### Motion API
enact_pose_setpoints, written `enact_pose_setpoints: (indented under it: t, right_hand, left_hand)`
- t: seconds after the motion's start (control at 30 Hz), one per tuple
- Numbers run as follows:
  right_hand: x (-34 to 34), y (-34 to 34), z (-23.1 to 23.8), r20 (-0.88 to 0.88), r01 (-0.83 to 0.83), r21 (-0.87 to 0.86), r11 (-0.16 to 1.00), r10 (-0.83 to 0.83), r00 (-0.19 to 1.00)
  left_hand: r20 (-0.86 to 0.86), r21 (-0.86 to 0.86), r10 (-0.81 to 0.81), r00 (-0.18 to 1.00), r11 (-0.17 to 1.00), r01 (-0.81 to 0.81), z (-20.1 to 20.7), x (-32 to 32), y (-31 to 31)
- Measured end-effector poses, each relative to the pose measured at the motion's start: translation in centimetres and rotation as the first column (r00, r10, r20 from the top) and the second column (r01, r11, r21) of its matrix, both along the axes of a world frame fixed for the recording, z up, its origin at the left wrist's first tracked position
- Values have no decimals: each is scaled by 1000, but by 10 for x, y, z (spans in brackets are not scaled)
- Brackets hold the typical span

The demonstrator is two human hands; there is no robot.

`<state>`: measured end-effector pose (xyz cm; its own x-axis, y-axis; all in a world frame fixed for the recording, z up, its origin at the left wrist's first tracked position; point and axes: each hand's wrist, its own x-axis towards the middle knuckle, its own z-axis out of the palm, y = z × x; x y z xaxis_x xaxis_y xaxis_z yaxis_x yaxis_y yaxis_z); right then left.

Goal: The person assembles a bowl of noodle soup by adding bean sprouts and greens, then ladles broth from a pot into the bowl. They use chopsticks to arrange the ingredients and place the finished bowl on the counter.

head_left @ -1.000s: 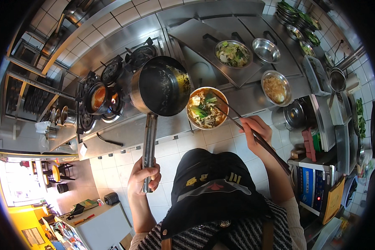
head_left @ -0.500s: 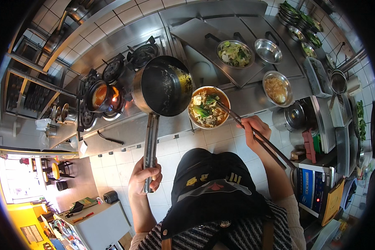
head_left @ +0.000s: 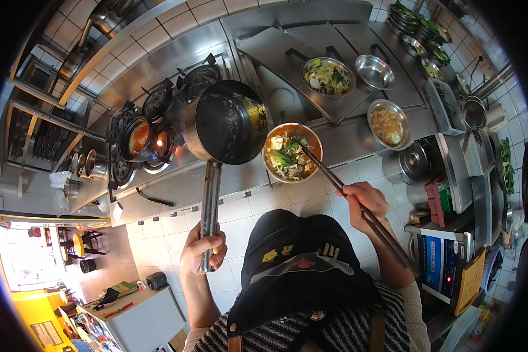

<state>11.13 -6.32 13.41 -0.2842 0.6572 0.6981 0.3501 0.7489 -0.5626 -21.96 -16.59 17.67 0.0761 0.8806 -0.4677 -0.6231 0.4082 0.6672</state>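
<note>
My left hand point(head_left: 203, 249) is closed round the metal handle of a deep saucepan point(head_left: 220, 126). The pan tilts over the counter's front edge, and bits of food cling to its dark inside. Touching or nearly touching its right side is a round bowl point(head_left: 293, 181) of reddish soup with tofu point(head_left: 277, 142), leafy greens point(head_left: 284, 158) and pale strands. In my right hand point(head_left: 365, 205) is a pair of long dark chopsticks point(head_left: 334, 176), their tips among the food in the bowl. Whatever supports the bowl is hard to make out.
Left of the pan, a small pot point(head_left: 139, 139) of orange liquid sits on the stove by an open flame point(head_left: 161, 142). On the steel counter point(head_left: 340, 111) stand a bowl of vegetables point(head_left: 338, 92), an empty metal bowl point(head_left: 375, 79) and a bowl of noodle-like food point(head_left: 406, 142).
My right hand has come slightly back toward me, and the chopsticks' rear ends have swung nearer and closer together. The food in the bowl has shifted a little. The pan has barely moved.
</note>
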Motion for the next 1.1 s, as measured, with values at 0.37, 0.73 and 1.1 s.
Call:
enact_pose_setpoints:
  t: [0.37,0.73,1.1]
  right_hand:
    - [14,-6,27,15,-13,-157,988,15,1000]
    - [4,46,-25,-317,59,-587,807,-297,900]
    - [6,31,-17,-478,26,-609,792,-393,786]
  left_hand:
    - [1,-7,16,1000,1000,-16,2,-1,-2]
    - [13,0,39,999,999,-39,-2,-6,-5]
    - [-7,-7,41,999,999,-41,-3,-8,-4]
